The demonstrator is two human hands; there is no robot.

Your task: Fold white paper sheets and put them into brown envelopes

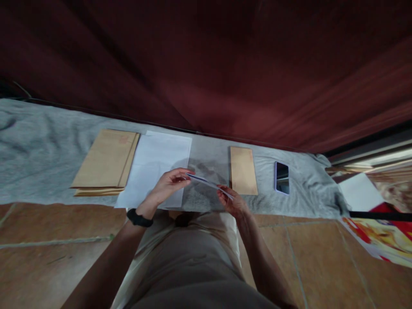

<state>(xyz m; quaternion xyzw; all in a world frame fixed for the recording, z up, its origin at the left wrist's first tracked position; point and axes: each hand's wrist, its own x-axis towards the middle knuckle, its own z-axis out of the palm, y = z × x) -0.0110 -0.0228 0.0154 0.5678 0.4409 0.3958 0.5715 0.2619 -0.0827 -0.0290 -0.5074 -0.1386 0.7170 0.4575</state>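
Note:
Between my two hands is a folded sheet of white paper [207,183], seen nearly edge-on above the cloth. My left hand [170,183], with a dark band on its wrist, pinches the paper's left end. At the other end, my right hand [234,202] grips the paper between thumb and fingers. A stack of white sheets [161,154] lies under and beyond my left hand. Just past my right hand sits a brown paper envelope [243,169]. Farther left is a pile of larger-looking brown envelopes [106,159].
A grey cloth [41,150] covers the narrow surface before me. A phone [282,178] lies on it at the right. Behind rises a dark red curtain-like backdrop [206,77]. A colourful printed box or bag [383,238] stands at the far right, above the tiled floor [309,253].

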